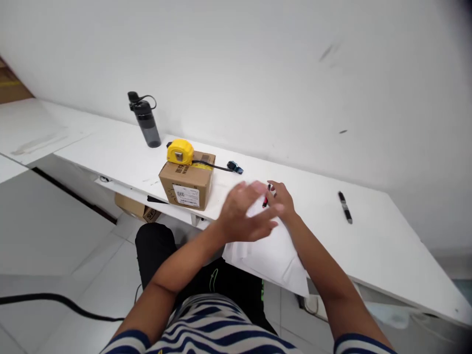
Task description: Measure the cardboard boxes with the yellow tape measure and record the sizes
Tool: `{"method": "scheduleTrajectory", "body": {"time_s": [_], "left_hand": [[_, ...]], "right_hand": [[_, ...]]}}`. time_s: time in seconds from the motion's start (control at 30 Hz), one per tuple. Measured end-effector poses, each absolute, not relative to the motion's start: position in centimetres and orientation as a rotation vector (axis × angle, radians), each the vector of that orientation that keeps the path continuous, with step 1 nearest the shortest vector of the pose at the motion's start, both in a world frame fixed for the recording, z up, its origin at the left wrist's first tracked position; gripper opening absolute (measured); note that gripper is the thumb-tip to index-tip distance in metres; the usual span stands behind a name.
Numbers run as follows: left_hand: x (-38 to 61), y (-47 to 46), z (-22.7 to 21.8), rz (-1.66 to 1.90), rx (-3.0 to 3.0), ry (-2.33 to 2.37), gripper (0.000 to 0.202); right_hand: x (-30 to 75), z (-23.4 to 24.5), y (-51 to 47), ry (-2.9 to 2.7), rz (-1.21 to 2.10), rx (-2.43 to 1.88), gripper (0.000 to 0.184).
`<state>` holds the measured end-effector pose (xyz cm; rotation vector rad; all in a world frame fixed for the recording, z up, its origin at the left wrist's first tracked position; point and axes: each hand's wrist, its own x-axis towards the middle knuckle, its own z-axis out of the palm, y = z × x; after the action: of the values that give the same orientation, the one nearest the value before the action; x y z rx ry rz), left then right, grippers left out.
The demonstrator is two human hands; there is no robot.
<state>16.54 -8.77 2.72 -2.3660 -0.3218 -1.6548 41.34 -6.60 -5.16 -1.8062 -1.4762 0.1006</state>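
Note:
My left hand (pixel 249 212) hovers in front of the papers, a little blurred, its fingers spread with nothing in them. Just beyond it, my right hand (pixel 283 200) has its fingers closed around a slim red-and-black pen (pixel 265 201), partly hidden by the fingers. White sheets of paper (pixel 273 253) lie below both hands and hang over the table's front edge. To the left of my hands is a taped cardboard box (pixel 188 184) with a label. A yellow tape measure (pixel 180 152) rests on top of that box.
A dark water bottle (pixel 146 123) stands near the wall at the left. Beside the box lies a small dark blue object (pixel 235 167) with a black strap. A black-and-silver marker (pixel 345 207) lies on the white table (pixel 383 246) at the right. Another cardboard box (pixel 134 206) is underneath.

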Motion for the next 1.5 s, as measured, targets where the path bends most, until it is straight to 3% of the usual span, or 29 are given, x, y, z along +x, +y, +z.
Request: {"method": "scheduleTrajectory", "body": {"time_s": [0.13, 0.23, 0.33, 0.4, 0.57, 0.7, 1.1, 1.33, 1.5], "left_hand": [[6.5, -5.9, 5.9, -2.049, -2.111, -1.072, 0.057], [2.0, -1.9, 5.6, -2.178, -2.08, -1.745, 0.059], [1.2, 0.4, 4.3, -2.242, -2.253, -2.056, 0.063], [1.5, 0.6, 3.8, -2.273, -2.358, -2.099, 0.065], [1.3, -0.4, 4.0, -2.415, -2.45, -2.023, 0.064], [0.7, -0.7, 4.1, -2.513, -2.452, -1.939, 0.059], [1.7, -0.6, 4.0, -2.548, -2.256, -1.901, 0.041], [1.9, -0.7, 4.1, -2.497, -2.119, -1.993, 0.039], [1.9, -0.5, 4.2, -2.518, -2.095, -1.992, 0.038]], "right_hand": [[37.3, 1.0, -6.4, -1.342, 0.118, -1.644, 0.045], [31.2, 7.3, -5.4, -1.673, 0.242, -1.365, 0.052], [24.8, 12.1, -2.8, -2.0, 0.297, -1.24, 0.076], [21.4, 13.7, -0.7, -2.158, 0.272, -1.205, 0.083], [16.1, 14.2, 2.6, -2.49, 0.134, -1.208, 0.056], [14.8, 14.0, 2.7, -2.571, -0.091, -1.205, 0.048], [16.3, 16.9, 3.6, -2.814, 0.056, -1.104, 0.051], [21.0, 17.0, 1.5, -2.662, 0.293, -1.475, 0.079], [26.5, 15.8, -1.5, -2.542, 0.281, -1.69, 0.07]]}}
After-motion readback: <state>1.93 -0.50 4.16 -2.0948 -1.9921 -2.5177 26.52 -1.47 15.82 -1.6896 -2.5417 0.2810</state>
